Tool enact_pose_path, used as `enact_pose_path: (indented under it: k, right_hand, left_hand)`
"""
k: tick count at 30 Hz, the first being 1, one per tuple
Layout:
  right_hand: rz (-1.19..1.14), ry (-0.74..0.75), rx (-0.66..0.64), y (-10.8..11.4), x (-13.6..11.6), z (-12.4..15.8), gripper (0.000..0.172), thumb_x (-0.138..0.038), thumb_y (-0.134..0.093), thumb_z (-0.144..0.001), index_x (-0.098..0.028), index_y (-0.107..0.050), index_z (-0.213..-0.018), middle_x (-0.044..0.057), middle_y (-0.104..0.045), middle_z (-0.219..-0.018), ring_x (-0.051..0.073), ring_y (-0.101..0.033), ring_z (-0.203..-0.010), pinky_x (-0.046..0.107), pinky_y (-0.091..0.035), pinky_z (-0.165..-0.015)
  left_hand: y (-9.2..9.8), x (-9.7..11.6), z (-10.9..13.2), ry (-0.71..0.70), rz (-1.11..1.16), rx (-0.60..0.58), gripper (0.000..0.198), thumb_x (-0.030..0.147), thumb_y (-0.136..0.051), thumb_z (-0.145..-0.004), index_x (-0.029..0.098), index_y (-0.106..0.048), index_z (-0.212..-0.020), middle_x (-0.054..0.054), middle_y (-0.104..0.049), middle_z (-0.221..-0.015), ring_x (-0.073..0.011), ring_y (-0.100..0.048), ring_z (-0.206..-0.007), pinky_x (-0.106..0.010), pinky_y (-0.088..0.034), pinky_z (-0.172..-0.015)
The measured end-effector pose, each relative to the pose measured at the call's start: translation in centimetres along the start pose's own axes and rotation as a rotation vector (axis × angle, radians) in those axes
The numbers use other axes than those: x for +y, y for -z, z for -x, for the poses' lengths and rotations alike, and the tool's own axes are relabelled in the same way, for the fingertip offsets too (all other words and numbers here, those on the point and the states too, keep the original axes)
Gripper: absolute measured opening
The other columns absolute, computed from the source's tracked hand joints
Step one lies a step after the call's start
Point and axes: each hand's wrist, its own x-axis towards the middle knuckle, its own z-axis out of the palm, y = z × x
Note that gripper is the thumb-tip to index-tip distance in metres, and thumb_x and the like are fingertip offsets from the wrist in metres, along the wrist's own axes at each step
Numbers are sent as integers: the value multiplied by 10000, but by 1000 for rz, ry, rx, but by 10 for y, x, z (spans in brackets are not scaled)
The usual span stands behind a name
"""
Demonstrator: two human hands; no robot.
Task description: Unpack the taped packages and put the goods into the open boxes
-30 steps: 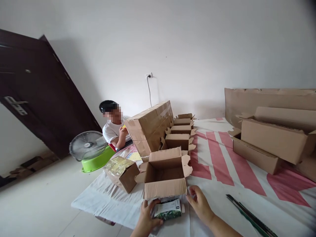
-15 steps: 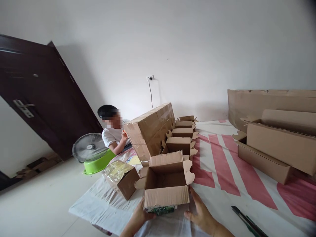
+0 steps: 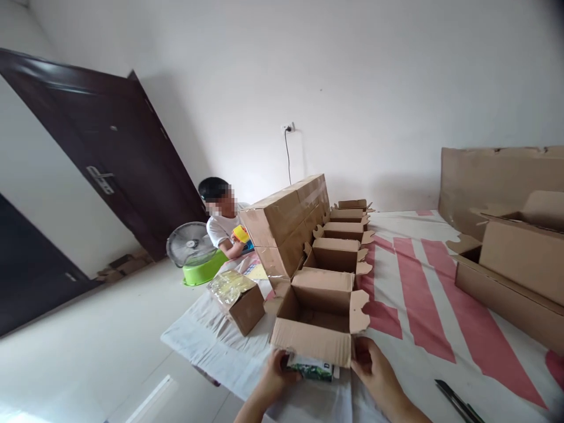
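Under the near flap (image 3: 311,343) of an open cardboard box (image 3: 322,281), partly hidden by it, a green-and-white carton (image 3: 315,371) is gripped by the left hand (image 3: 278,376). The right hand (image 3: 376,370) curls its fingers at the box's corner; whether they pinch it, I cannot tell. A taped box (image 3: 249,308) stands left, more open boxes (image 3: 337,244) behind, a cutter (image 3: 456,399) rightward.

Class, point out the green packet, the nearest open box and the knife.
Green packet (image 3: 314,371), head view: near side.
Nearest open box (image 3: 311,341), head view: near flap.
Knife (image 3: 453,396), head view: dark front part.
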Motion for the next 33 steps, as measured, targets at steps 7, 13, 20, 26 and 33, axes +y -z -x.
enact_pose_path:
  k: [7, 13, 20, 26, 33]
  right_hand:
    - [44, -8, -3, -1, 0, 3, 338, -298, -625, -693, -212, -626, -1020, 100, -689, -979, 252, -654, -847, 355, -545, -690]
    - [62, -10, -2, -2, 0, 3, 263, -264, -601, -705, -220, -620, -963, 65, -666, -895, 209, -626, -729, 331, -519, -660]
    - [64, -35, -23, -3, -1, 5, 242, -261, -579, -719, -206, -614, -952, 59, -665, -870, 187, -631, -694, 305, -517, -644]
    - [86, -46, -24, -4, -1, 4, 255, -264, -564, -727, -194, -618, -965, 65, -666, -859, 190, -630, -688, 300, -507, -626]
    - [118, -8, -15, -3, -1, 5, 254, -225, -577, -722, -213, -644, -967, 57, -689, -890, 207, -641, -760, 334, -513, -744]
  left_hand:
    - [-39, -2, 8, -109, -6, 400, 366, 381, -538, -762, 188, -528, -1073, -125, -528, -1193, -271, -617, -970, -446, -509, -891]
    - [-69, 1, 30, -144, -32, 231, 199, 404, -587, -752, 244, -535, -859, -23, -619, -736, -248, -630, -712, -376, -505, -716]
    - [-90, -5, 30, -259, -33, 302, 204, 353, -552, -757, 217, -603, -901, -89, -694, -848, -294, -672, -845, -432, -522, -806]
    - [-93, -17, 29, -285, -90, 402, 325, 352, -540, -793, 187, -598, -1068, -135, -704, -1014, -323, -644, -1039, -457, -507, -922]
    - [-68, 33, 4, -170, -341, 48, 196, 154, -537, -720, 179, -632, -889, -93, -699, -911, -280, -622, -989, -368, -470, -859]
